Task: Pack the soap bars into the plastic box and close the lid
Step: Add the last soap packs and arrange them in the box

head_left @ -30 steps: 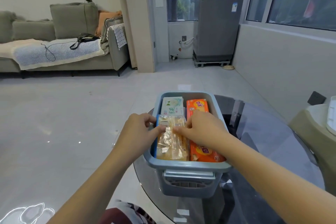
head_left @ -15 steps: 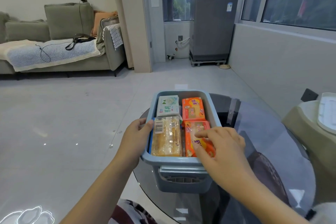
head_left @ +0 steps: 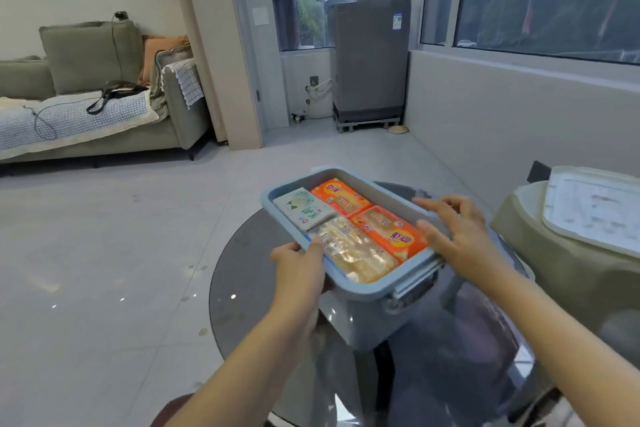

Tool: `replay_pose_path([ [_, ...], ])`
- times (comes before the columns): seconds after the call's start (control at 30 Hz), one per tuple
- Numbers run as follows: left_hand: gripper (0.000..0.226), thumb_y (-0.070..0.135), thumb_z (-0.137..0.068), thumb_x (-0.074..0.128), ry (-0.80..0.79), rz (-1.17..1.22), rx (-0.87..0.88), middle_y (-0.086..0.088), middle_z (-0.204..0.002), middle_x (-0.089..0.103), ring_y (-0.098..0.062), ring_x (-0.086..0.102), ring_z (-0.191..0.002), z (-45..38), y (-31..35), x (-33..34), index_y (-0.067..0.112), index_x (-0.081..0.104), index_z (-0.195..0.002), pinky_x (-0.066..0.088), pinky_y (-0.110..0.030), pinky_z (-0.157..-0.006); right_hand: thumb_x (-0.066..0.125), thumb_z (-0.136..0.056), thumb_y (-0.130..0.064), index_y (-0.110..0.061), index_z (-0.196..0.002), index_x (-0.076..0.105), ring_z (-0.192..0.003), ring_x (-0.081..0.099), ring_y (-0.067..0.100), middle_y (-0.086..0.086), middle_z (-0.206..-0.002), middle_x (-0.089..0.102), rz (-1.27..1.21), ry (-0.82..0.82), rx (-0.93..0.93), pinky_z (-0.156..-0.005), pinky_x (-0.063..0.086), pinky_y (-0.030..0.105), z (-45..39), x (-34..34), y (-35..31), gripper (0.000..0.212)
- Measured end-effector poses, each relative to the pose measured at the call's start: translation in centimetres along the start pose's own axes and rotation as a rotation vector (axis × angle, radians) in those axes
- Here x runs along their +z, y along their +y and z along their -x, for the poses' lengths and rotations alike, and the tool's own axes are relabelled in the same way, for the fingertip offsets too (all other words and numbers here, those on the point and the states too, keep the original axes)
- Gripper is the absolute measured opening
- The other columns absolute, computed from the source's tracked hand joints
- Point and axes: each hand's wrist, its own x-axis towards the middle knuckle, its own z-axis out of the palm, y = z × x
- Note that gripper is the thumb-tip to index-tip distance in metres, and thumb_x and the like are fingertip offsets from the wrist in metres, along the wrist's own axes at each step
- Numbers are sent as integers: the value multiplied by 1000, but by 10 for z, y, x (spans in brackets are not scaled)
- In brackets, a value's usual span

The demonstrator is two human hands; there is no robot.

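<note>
A blue-grey plastic box (head_left: 363, 293) stands open on a round dark glass table (head_left: 249, 305). Inside lie a white soap bar (head_left: 304, 209), two orange soap bars (head_left: 341, 196) (head_left: 389, 231) and a clear-wrapped yellowish soap bar (head_left: 356, 253). My left hand (head_left: 299, 270) grips the box's left rim, thumb over the edge. My right hand (head_left: 453, 232) rests with fingers spread on the right rim, beside the near orange bar. The white lid (head_left: 595, 208) lies on a beige-covered surface at the right.
A grey sofa (head_left: 97, 107) with a blanket and cushions stands far left across the tiled floor. A grey covered appliance (head_left: 370, 59) sits by the window. The low wall under the windows runs along the right.
My right hand has lifted off the orange bar and moved to the box's right rim. The box now sits turned at an angle, and my head has turned right, so the lid shows more.
</note>
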Motion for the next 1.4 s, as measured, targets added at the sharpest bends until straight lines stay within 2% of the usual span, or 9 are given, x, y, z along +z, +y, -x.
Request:
replay_pose_path([
  [0.23,39,7,-89,58,-117,205,-151,-22,-110,62,-26,71,-72,10,-5,71,11,33,-118,55,-29,-44,40,-94,-41,-15,-120,57,-106,55,32,16,-111,60,8,-9,312,-93,43,46,-39,-28,30,40],
  [0.37,44,32,-91,57,-173,22,-113,-18,-88,72,-23,72,-60,-2,-3,67,5,43,-122,56,-30,-47,42,-93,-36,-17,-97,57,-78,60,19,7,-93,67,-76,7,381,-69,49,35,-27,-23,15,24],
  [0.6,32,31,-92,55,104,48,33,-5,-78,65,-15,62,-63,-59,23,16,4,56,-110,54,-25,-55,43,-91,-33,-15,-142,19,-120,48,31,11,-136,47,-296,83,503,-98,43,50,10,12,-7,60],
  [0.77,23,22,-91,57,167,36,42,-10,-88,62,-20,63,-74,-89,42,-1,6,56,-107,55,-28,-63,34,-97,-26,-21,-148,-1,-102,53,14,6,-135,44,-444,188,471,-69,46,20,17,27,-12,62],
  [0.9,14,19,-92,55,124,20,85,-8,-82,58,-16,60,-66,-90,36,-2,7,54,-85,56,-20,-47,33,-96,-17,-16,-145,17,-96,55,13,2,-119,55,-448,172,453,-61,39,14,4,20,-1,52],
  [1.0,20,19,-93,54,95,92,138,-12,-93,62,-16,61,-69,-81,26,-2,2,55,-102,54,-17,-44,35,-94,-17,-27,-117,43,-81,52,2,-17,-88,53,-481,140,437,-58,32,11,-11,8,8,27],
  [1.07,34,19,-93,55,81,188,159,-16,-102,61,-17,62,-70,-74,18,-2,-3,50,-118,55,-18,-46,36,-94,-21,-32,-123,44,-77,49,-2,-22,-87,50,-510,99,436,-63,36,12,-25,2,13,32],
  [1.2,42,19,-92,57,115,253,164,-10,-93,65,-12,68,-55,-61,4,0,1,44,-128,54,-19,-44,41,-94,-25,-20,-143,31,-119,45,16,2,-141,43,-603,-5,463,-102,35,32,-52,-1,30,50],
  [1.4,39,22,-91,58,168,207,155,-8,-99,65,-13,66,-65,-55,5,5,8,44,-124,54,-20,-44,44,-94,-24,-21,-144,30,-124,45,24,9,-143,42,-707,-82,473,-109,34,43,-75,4,40,52],
])
